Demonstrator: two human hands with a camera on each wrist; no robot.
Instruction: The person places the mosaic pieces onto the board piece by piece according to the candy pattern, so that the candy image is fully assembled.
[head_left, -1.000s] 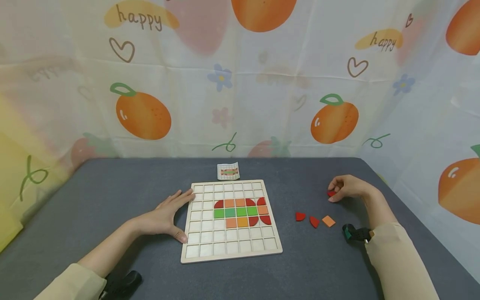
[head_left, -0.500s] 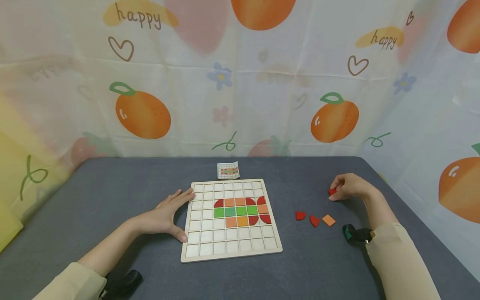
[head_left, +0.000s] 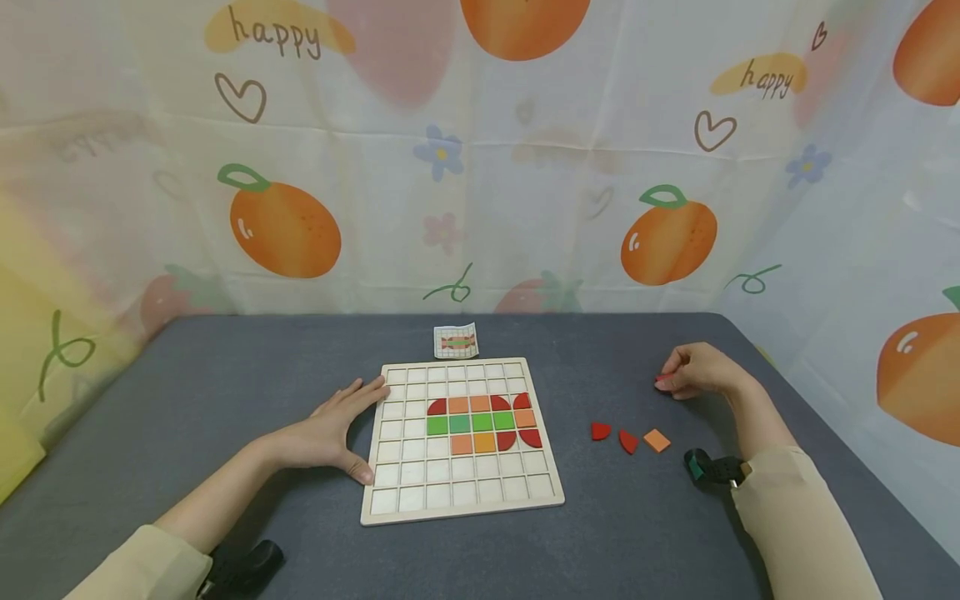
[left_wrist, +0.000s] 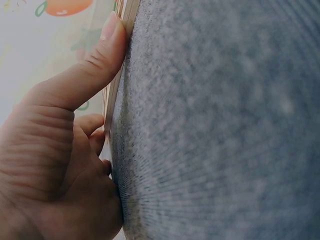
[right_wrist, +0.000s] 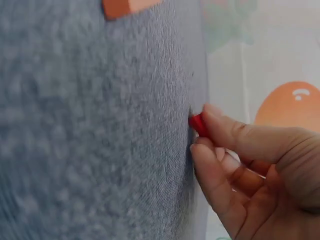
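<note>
A wooden grid board (head_left: 420, 475) lies on the dark table, with red quarter-round, orange, peach and green tiles set in its middle and right cells. My left hand (head_left: 322, 433) rests spread along the board's left edge, its thumb (left_wrist: 107, 45) touching the rim. Well to the right of the board, my right hand (head_left: 697, 371) pinches a small red tile (right_wrist: 199, 124) between thumb and fingers, close to the tabletop. Fingers cover most of that tile. Nearer the board lie two loose red quarter-round tiles, one (head_left: 601, 431) left of the other (head_left: 628, 442), beside an orange square tile (head_left: 657, 441).
Behind the board a small picture card (head_left: 455, 342) with a coloured grid pattern lies on the table (head_left: 300, 350). A printed fabric curtain (head_left: 525, 208) hangs along the back and right sides. Dark wrist camera mounts sit below both hands.
My right hand has shifted slightly away from me with the red tile, which is now more covered by the fingers. The left hand and board hold still.
</note>
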